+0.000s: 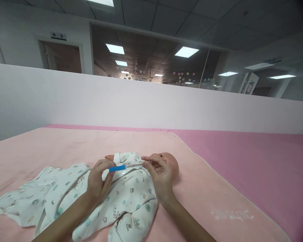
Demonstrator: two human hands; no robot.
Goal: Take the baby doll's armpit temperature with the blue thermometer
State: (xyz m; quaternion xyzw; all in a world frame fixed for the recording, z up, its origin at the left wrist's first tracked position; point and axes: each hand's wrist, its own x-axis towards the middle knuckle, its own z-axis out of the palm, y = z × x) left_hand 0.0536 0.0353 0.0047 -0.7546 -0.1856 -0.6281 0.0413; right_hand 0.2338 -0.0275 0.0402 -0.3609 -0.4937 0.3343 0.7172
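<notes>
A thin glass thermometer (pixel 134 165) with a blue cap (pixel 117 168) on its left end is held level between my hands. My left hand (pixel 99 179) pinches the blue cap between thumb and fingers. At the other end, the thumb and fingers of my right hand (pixel 162 176) close on the glass. Below them a baby doll (pixel 173 163) lies on its back, its head to the right and partly hidden by my right hand. It wears a white printed baby suit (pixel 131 193). One small doll hand (pixel 109 157) pokes out of the far sleeve.
A pale pink blanket (pixel 207 195) with a light edge lies under the doll, over a darker pink surface (pixel 242 158). Behind it rises a low white wall (pixel 141 107). Beyond are a large window (pixel 154 57) and a doorway (pixel 64 57).
</notes>
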